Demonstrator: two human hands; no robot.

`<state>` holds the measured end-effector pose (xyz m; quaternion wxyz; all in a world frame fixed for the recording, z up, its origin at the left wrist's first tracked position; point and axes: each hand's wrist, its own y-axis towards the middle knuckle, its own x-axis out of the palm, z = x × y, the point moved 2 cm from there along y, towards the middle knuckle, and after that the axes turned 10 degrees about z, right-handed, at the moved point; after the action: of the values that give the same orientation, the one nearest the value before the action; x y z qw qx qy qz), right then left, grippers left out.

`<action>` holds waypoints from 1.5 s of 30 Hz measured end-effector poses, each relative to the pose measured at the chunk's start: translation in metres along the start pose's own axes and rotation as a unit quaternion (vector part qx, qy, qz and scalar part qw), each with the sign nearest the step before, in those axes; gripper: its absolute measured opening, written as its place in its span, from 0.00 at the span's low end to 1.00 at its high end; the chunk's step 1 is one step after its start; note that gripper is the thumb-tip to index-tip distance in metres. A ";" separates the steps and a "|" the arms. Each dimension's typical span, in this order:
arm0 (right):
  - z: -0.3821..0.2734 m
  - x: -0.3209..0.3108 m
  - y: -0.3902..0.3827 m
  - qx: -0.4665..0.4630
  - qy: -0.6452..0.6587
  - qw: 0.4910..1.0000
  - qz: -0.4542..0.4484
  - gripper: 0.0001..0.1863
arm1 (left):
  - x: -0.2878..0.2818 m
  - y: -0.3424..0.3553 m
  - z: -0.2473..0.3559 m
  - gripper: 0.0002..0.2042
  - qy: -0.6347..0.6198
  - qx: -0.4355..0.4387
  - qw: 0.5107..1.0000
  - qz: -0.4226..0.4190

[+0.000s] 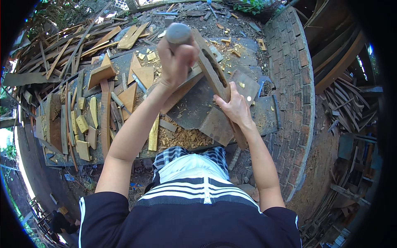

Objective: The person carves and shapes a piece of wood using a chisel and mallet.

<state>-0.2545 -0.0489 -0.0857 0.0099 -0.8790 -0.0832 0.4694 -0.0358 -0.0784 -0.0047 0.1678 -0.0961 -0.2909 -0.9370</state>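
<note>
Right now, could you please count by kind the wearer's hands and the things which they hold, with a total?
Hands: 2, the left hand and the right hand
Slotted wooden beam: 1, in the right hand
Grey round-ended tool: 1, in the left hand, exact type unclear
Total: 4

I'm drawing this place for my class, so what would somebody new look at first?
Probably the grey, round-ended thing held up in the left hand, near the top middle. Then the long slotted wooden bar in the right hand, just right of the middle. Lower down, near the middle, lies a heap of wood chips.
</note>
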 end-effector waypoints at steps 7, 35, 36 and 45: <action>0.001 0.008 -0.004 -0.007 0.007 0.999 0.031 0.39 | 0.015 -0.005 0.007 0.10 0.100 -0.009 0.994 0.033; -0.095 -0.136 -0.071 -0.101 0.129 0.975 0.152 0.33 | 0.054 -0.014 -0.015 0.13 0.188 0.040 0.980 -0.044; -0.096 -0.140 -0.069 -0.111 0.129 0.975 0.145 0.33 | 0.052 -0.013 -0.018 0.13 0.194 0.043 0.980 -0.034; -0.091 -0.134 -0.081 -0.143 0.045 0.974 0.172 0.29 | 0.059 -0.019 -0.014 0.12 0.213 0.060 0.973 -0.058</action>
<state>-0.2639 0.0161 0.0831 -0.1932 -0.8926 0.0040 0.4074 -0.0985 -0.0868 -0.0095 0.1773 0.1332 -0.3088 -0.9249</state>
